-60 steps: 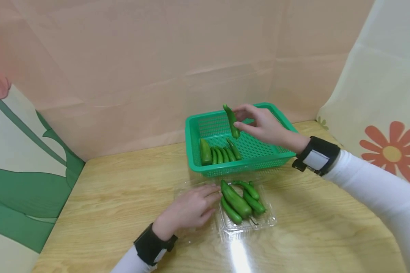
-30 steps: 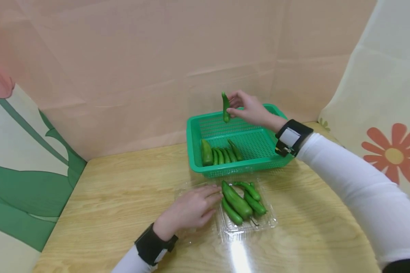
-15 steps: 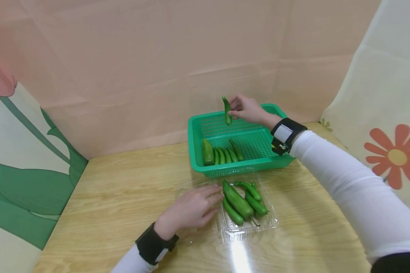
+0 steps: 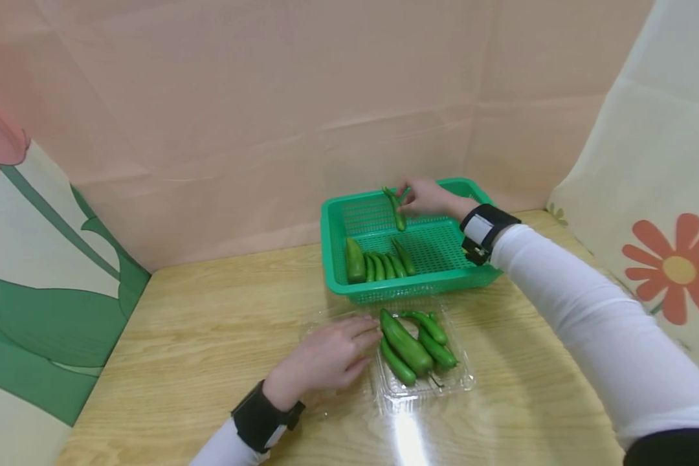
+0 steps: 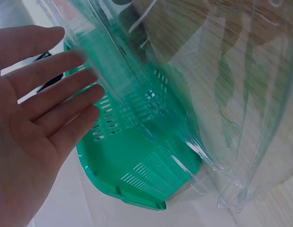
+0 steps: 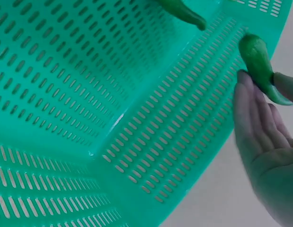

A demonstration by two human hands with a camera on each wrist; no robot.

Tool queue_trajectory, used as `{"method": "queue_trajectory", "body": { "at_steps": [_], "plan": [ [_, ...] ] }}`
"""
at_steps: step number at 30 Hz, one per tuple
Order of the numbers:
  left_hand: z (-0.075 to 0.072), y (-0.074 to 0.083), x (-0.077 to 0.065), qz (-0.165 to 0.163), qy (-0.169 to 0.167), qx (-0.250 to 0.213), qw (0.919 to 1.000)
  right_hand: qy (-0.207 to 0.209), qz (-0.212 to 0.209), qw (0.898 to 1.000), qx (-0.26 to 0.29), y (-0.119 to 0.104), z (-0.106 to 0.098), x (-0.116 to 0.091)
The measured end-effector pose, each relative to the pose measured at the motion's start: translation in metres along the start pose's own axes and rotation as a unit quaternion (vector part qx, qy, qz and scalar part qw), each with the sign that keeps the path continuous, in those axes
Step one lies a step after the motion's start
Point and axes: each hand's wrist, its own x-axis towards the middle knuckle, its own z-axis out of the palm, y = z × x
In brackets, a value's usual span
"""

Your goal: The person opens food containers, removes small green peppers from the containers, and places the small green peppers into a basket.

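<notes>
In the head view, my right hand (image 4: 428,198) pinches a green chili pepper (image 4: 396,210) between thumb and fingers, above the back of the green basket (image 4: 408,283). The right wrist view shows that pepper (image 6: 256,59) held upright by the thumb and fingertips beside the basket wall. My left hand (image 4: 329,356), fingers extended, lies over the left part of a clear plastic clamshell box (image 4: 397,393). Its fingertips reach the edge beside a large green pepper (image 4: 406,346) and several smaller ones. In the left wrist view, the straight fingers (image 5: 66,92) are next to the clear plastic (image 5: 184,52).
Along the basket's left front lie one thick green pepper (image 4: 355,261) and several slim chilies (image 4: 382,265) in a row. The box stands just in front of the basket on the wooden table (image 4: 221,323). A pink cloth backdrop (image 4: 233,129) rises directly behind.
Holding the chili pepper, my right hand rose and moved back over the basket, then came down toward its inside during the last half second. The left hand stays in place.
</notes>
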Motion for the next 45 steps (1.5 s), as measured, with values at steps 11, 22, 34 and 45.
{"method": "queue_trajectory", "body": {
  "at_steps": [11,22,34,45],
  "plan": [
    [0.000,-0.001,0.000,0.007,0.013,0.005,0.9999,-0.096,0.073,0.992,-0.038,0.011,0.007,0.003],
    [0.000,0.000,0.000,0.001,0.007,0.000,1.0000,-0.179,0.113,0.976,-0.054,0.014,0.014,0.001],
    [-0.001,0.001,-0.001,0.001,0.012,0.001,0.9999,-0.270,0.144,0.951,-0.038,0.012,0.020,-0.006],
    [0.000,0.001,0.001,0.001,0.010,0.001,0.9999,-0.306,0.181,0.933,-0.063,0.019,0.029,-0.007]
  ]
}}
